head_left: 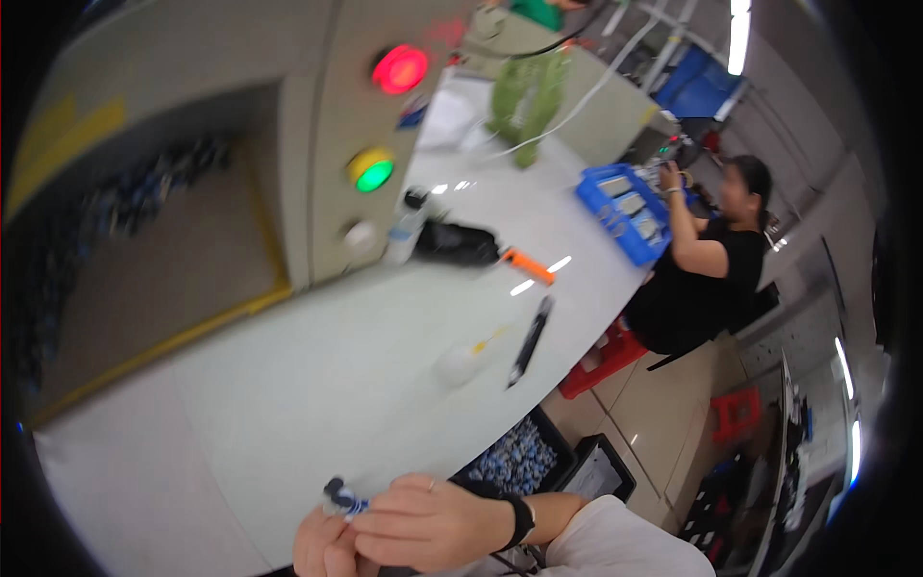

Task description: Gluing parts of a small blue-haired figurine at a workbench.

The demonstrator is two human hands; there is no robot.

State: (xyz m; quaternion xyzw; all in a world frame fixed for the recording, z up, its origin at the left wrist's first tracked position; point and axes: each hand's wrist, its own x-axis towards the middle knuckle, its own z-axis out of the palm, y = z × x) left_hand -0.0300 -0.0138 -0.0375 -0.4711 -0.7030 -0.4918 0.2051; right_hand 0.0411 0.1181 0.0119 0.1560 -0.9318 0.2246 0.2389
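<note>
At the table's near edge, my left hand (325,544) and my right hand (423,524) are close together, fingers closed around a small part (340,498) in black, white and blue. Its black end sticks up above the fingers, while the rest is hidden in the grip. My right wrist wears a black band (520,519). Just below the table edge, beyond my right hand, a black bin (553,423) holds many small blue and grey parts (519,457).
A white bottle with a yellow tip (461,363), a black slim tool (531,341), an orange-handled item (527,266) and a black bundle (457,242) lie on the white table (317,385). A machine (298,144) borders it at left. A person (707,255) sits by a blue tray (639,240).
</note>
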